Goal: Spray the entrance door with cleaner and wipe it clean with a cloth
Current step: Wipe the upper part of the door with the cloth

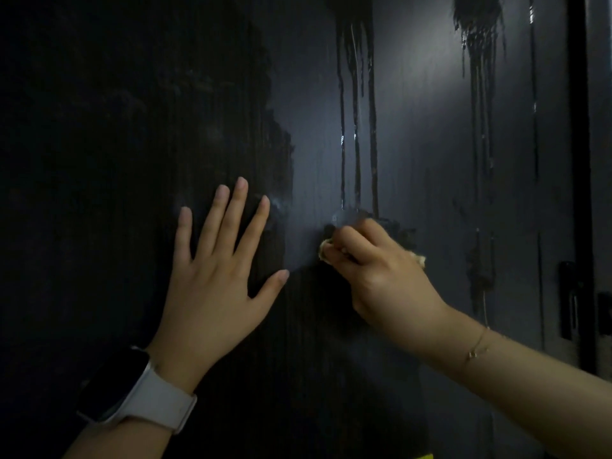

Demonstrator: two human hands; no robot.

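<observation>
Both hands are up on the dark door (314,134), which fills pretty much the whole view. Left hand (215,279) is flat against the panel, fingers straight and fanned apart, palm pressed on the surface, with a smartwatch (132,389) on a pale strap at the wrist. Right hand (374,270) is just beside it, fingers curled tight round a bunched-up yellowish cloth (326,250), holding it against the door; only small bits of the cloth poke out on either side of the fist. A thin bracelet (477,347) sits on that wrist. Wet runs of cleaner (356,111) streak down the panel above the cloth, and there's another drippy patch further right. Dark hardware (569,299) shows at the door's right edge, too dim to make out properly.
</observation>
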